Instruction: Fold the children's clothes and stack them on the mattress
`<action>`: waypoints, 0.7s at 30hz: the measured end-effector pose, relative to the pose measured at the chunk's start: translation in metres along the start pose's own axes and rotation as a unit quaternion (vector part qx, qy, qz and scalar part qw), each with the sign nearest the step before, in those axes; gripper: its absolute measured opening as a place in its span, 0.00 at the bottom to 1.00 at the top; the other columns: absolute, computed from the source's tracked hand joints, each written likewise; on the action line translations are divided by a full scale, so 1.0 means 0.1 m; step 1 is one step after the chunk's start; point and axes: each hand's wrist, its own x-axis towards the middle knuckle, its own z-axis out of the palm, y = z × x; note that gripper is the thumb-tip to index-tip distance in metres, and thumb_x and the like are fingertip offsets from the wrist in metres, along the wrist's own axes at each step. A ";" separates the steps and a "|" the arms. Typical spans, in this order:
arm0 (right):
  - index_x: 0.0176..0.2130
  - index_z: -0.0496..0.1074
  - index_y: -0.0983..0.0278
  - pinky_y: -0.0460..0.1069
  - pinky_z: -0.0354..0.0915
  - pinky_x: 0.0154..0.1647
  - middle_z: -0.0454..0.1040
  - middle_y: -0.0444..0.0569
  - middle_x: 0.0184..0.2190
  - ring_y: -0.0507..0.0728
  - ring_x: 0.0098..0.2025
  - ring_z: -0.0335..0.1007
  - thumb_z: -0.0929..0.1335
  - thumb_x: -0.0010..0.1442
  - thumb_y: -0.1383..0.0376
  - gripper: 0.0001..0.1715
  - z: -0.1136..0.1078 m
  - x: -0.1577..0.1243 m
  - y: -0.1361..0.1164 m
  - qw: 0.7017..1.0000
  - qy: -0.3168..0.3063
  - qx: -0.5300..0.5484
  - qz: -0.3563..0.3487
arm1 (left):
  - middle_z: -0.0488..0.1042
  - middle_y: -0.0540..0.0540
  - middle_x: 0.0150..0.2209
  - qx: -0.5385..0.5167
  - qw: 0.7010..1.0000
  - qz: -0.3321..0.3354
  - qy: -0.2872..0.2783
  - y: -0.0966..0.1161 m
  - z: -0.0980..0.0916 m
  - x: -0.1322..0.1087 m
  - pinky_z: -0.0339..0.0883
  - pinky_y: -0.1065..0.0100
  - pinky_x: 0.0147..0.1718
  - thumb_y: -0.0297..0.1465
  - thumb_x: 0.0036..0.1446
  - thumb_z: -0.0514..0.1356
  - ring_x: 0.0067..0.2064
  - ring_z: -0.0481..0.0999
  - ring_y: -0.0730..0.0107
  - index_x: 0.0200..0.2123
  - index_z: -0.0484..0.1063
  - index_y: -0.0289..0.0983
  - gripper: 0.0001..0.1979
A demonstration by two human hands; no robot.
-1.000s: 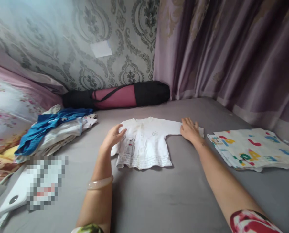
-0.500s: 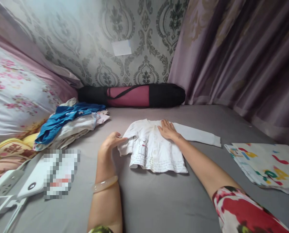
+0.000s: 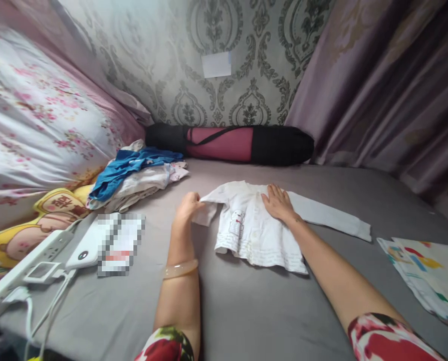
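A small white long-sleeved shirt [image 3: 259, 233] lies front up on the grey sheet, with buttons down its middle and a bear print at its left. My left hand [image 3: 190, 206] pinches the sleeve on the left, which is lifted a little and bent, its cuff end hanging down. Flat on the upper chest, right of the button line, rests my right hand [image 3: 279, 201] with its fingers stretched out. The other sleeve [image 3: 332, 216] lies straight out to the right.
Crumpled clothes [image 3: 141, 175] are heaped at the back left. Below them are a yellow cushion [image 3: 39, 230], a power strip [image 3: 54, 248] with cables, and a white device [image 3: 94, 243]. A black and maroon bag [image 3: 224, 144] lies along the wall. Folded printed cloth [image 3: 430, 271] is at the right.
My left hand has drawn the left sleeve outward and up from the shirt's side. The right hand stays flat on the chest. The camera view has turned slightly left.
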 end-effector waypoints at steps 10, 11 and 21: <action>0.68 0.48 0.74 0.59 0.38 0.69 0.45 0.56 0.70 0.62 0.71 0.39 0.49 0.69 0.54 0.38 0.00 0.00 -0.01 1.000 -0.004 -0.006 0.006 | 0.75 0.43 0.43 0.101 0.988 0.048 -0.105 -0.06 -0.03 -0.01 0.66 0.66 0.40 0.23 0.43 0.59 0.46 0.73 0.58 0.37 0.78 0.42 0.16; 0.68 0.48 0.74 0.59 0.38 0.69 0.45 0.56 0.70 0.62 0.71 0.38 0.49 0.69 0.54 0.38 -0.01 0.00 -0.01 1.000 -0.007 -0.008 0.007 | 0.76 0.44 0.42 0.079 0.989 0.044 -0.119 -0.09 -0.04 0.01 0.66 0.68 0.38 0.25 0.43 0.60 0.43 0.74 0.60 0.39 0.78 0.42 0.17; 0.60 0.63 0.68 0.60 0.51 0.62 0.60 0.61 0.63 0.65 0.65 0.53 0.57 0.67 0.60 0.27 -0.25 0.20 -0.16 0.999 -0.033 -0.008 -0.033 | 0.76 0.42 0.26 -0.048 0.986 -0.148 0.063 -0.60 -0.04 0.19 0.64 0.66 0.31 0.26 0.45 0.58 0.34 0.77 0.57 0.26 0.74 0.38 0.05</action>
